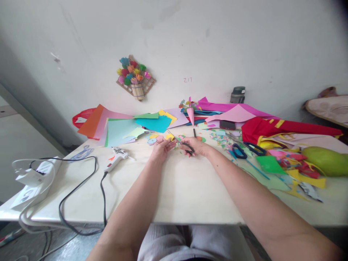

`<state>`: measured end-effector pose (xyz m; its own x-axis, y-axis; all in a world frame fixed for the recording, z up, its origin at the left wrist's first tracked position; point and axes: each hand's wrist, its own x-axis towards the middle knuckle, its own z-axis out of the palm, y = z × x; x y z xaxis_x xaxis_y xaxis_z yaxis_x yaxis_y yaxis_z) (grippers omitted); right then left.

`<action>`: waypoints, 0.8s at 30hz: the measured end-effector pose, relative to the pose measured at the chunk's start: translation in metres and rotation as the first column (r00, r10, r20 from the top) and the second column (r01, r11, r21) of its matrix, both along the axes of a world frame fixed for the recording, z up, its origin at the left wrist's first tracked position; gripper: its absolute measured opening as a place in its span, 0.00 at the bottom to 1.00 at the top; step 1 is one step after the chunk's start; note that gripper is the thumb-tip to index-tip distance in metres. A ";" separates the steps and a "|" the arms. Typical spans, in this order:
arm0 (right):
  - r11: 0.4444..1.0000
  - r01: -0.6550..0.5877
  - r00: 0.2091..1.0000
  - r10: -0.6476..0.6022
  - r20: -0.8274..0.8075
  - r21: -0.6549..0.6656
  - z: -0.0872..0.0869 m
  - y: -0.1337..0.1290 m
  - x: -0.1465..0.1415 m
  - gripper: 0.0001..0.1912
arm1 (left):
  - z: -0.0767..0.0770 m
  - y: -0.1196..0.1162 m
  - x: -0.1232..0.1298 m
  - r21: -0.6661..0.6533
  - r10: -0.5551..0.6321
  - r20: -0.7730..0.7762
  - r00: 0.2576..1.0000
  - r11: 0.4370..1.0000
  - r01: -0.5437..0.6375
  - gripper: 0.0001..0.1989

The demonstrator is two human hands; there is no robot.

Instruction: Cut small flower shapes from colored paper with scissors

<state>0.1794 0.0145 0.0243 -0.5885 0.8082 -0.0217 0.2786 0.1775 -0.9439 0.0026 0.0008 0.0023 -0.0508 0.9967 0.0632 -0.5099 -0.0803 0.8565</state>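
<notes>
1. The yellow paper piece (170, 137) is small, bright and somewhat rounded or curled in outline; it sits in front of the pink paper cone (190, 116), on the person's side and a little to its left.
2. The left hand (161, 146), nearer the person than the cone and to its left, has thumb and fingers drawn together in a pinch on the yellow paper piece.
3. The right hand (196, 146), directly in front of the cone, has its fingers curled round the handles of the black-handled scissors (188, 146), whose slim blades point left towards the yellow paper piece.
4. How far the blades are parted is too small to tell, as is whether they touch the paper.
5. The left fingertips cover the paper's lower edge, so its full shape cannot be made out; the right hand hides part of the scissor handles.
6. Right of the cone and nearer the person, the blue-handled scissors (239, 150) have blades hard to pick out among the paper scraps (221, 139).
7. Far to the cone's right, a smooth green object (327, 161) is cut off by the picture's edge.
</notes>
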 end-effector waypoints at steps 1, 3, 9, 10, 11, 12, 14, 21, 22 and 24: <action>1.000 0.000 1.000 0.000 -0.001 0.003 0.000 0.000 0.001 0.13 | 0.001 0.000 0.000 -0.008 -0.004 -0.006 1.000 1.000 0.004 0.08; 1.000 -0.002 1.000 0.002 -0.004 0.007 -0.001 0.001 0.002 0.13 | 0.002 -0.001 0.000 -0.025 -0.017 -0.018 1.000 1.000 0.017 0.08; 0.999 -0.017 1.000 0.016 0.023 0.031 0.001 0.000 0.007 0.12 | 0.002 -0.001 -0.002 -0.006 0.003 -0.038 0.999 1.000 -0.003 0.09; 0.999 -0.021 0.999 0.020 0.033 0.032 0.002 0.000 0.007 0.12 | 0.002 -0.001 -0.002 0.004 0.003 -0.040 0.999 1.000 -0.003 0.10; 0.999 -0.026 0.999 0.025 0.042 0.032 0.002 0.000 0.007 0.12 | 0.002 -0.001 -0.002 0.012 0.001 -0.040 0.999 1.000 0.000 0.10; 0.999 -0.031 0.998 0.029 0.048 0.033 0.002 0.000 0.007 0.12 | 0.002 -0.001 -0.002 0.019 -0.002 -0.036 0.999 1.000 0.003 0.11; 0.999 -0.041 0.998 0.039 0.049 0.035 0.001 0.001 0.007 0.12 | 0.002 -0.001 -0.001 0.033 -0.006 -0.024 1.000 0.999 0.007 0.12; 0.999 -0.044 0.998 0.043 0.040 0.028 0.001 0.001 0.008 0.13 | 0.004 -0.003 0.000 0.059 -0.045 -0.029 0.999 0.997 0.046 0.14; 0.999 -0.040 0.998 0.039 0.040 0.028 0.002 0.000 0.008 0.13 | 0.003 -0.003 0.000 0.063 -0.048 -0.028 0.998 0.997 0.050 0.14; 0.999 -0.024 0.998 0.022 0.051 0.035 0.005 -0.003 0.007 0.12 | 0.002 -0.002 0.000 0.073 -0.055 -0.020 0.998 0.996 0.056 0.14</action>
<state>0.1866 0.0119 0.0291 -0.6058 0.7953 -0.0231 0.3212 0.2179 -0.9216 0.0021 -0.0014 0.0044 0.0063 0.9906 0.1365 -0.4998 -0.1152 0.8585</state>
